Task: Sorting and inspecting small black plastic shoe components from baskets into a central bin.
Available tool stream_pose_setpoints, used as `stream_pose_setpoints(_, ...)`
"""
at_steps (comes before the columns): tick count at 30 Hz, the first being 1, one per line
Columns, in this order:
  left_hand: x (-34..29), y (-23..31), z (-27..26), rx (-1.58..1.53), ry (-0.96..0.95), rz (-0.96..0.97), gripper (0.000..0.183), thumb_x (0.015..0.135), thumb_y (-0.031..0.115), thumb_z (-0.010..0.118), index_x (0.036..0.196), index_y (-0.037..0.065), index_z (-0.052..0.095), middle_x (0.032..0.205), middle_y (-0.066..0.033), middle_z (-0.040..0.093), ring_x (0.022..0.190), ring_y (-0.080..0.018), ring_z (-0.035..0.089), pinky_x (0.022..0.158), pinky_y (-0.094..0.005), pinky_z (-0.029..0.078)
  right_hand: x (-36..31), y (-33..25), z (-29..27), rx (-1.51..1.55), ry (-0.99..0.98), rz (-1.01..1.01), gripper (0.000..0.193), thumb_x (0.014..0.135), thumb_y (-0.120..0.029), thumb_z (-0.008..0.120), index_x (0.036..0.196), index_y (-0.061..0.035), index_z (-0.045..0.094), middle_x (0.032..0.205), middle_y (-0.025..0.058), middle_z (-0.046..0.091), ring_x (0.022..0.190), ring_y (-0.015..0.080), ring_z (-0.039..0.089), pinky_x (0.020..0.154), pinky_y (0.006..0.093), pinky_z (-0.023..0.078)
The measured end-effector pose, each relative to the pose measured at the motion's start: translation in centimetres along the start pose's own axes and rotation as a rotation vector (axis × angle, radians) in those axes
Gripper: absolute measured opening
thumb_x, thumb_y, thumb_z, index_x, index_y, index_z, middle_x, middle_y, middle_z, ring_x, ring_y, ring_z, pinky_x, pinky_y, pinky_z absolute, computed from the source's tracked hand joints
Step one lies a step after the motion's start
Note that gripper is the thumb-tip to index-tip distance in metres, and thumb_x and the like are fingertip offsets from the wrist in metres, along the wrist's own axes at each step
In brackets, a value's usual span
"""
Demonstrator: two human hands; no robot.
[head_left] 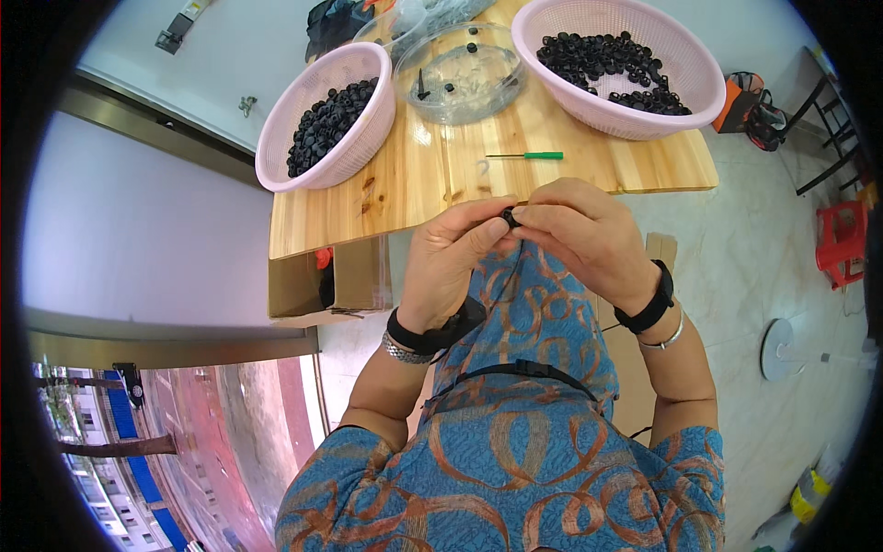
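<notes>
Between my fingertips, just off the table's near edge, is a small round black part (510, 218). My left hand (452, 250) pinches it from the left, and my right hand (589, 232) pinches it from the right. The fingers hide much of the part, so its exact kind does not show. Past my hands, a screwdriver (543, 155) with a green handle lies on the wooden table (423, 179), its thin shaft pointing left.
A pink basket (377, 129) of small black parts stands at the table's left, and another pink basket (589, 109) at its right. Between them sits a clear round tray (478, 115) with a few black pieces. A cardboard box (363, 276) is under the table; a red stool (839, 241) stands far right.
</notes>
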State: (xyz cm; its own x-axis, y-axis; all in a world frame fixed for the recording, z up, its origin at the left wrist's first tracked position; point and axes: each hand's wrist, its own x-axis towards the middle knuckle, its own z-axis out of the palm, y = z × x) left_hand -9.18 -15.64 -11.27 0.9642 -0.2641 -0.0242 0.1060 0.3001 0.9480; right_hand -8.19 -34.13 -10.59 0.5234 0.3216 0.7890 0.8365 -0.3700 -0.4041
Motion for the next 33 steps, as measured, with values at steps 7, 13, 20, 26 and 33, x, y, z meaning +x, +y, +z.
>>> stream_pose_setpoints(7,-0.1,0.3,-0.1,0.135,-0.029,0.041,0.024,0.085,0.006,0.057,0.108,-0.002,0.059,0.092,-0.0066,0.063,0.078,-0.0095,0.059,0.070,-0.0201,0.048,0.3,0.0,-0.1,-0.027,-0.089,-0.065,0.020,0.067,-0.005,0.062,0.087,-0.0031,0.056,0.087,0.0089,0.057,0.074,0.0241,0.058,0.061,0.0299,0.049)
stream_pose_setpoints(13,-0.4,0.2,-0.7,-0.004,-0.098,-0.034,0.024,0.087,0.007,0.053,0.109,-0.003,0.057,0.092,-0.0088,0.062,0.080,-0.0131,0.059,0.072,-0.0243,0.050,1.2,1.1,-1.0,-0.068,-0.228,-0.315,0.024,0.066,-0.007,0.063,0.089,-0.0021,0.058,0.091,0.0092,0.058,0.073,0.0228,0.059,0.060,0.0288,0.049)
stream_pose_setpoints(20,0.0,0.0,-1.4,-0.296,-0.146,-0.217,0.026,0.089,0.009,0.050,0.111,-0.004,0.054,0.094,-0.0104,0.061,0.082,-0.0156,0.061,0.072,-0.0260,0.052,1.2,2.0,0.5,0.361,-0.170,0.014,0.020,0.067,-0.004,0.069,0.085,-0.0061,0.061,0.077,0.0048,0.055,0.066,0.0173,0.054,0.057,0.0254,0.044)
stream_pose_setpoints(26,-0.4,1.0,-1.0,-0.085,-0.174,-0.176,0.026,0.087,0.009,0.053,0.109,-0.005,0.055,0.102,-0.0117,0.060,0.084,-0.0150,0.061,0.072,-0.0250,0.052,1.5,1.6,-0.1,0.753,-0.350,0.622,0.026,0.067,-0.012,0.075,0.088,-0.0061,0.061,0.071,-0.0018,0.050,0.060,0.0078,0.043,0.052,0.0196,0.035)
stream_pose_setpoints(33,-0.9,0.4,-1.4,-0.097,-0.276,-0.266,0.028,0.087,0.011,0.054,0.110,-0.005,0.055,0.108,-0.0129,0.058,0.087,-0.0148,0.060,0.072,-0.0242,0.051,2.1,1.7,-1.3,0.540,-0.644,0.348,0.031,0.069,-0.017,0.074,0.094,-0.0056,0.058,0.072,0.0007,0.052,0.063,0.0118,0.049,0.056,0.0236,0.040)
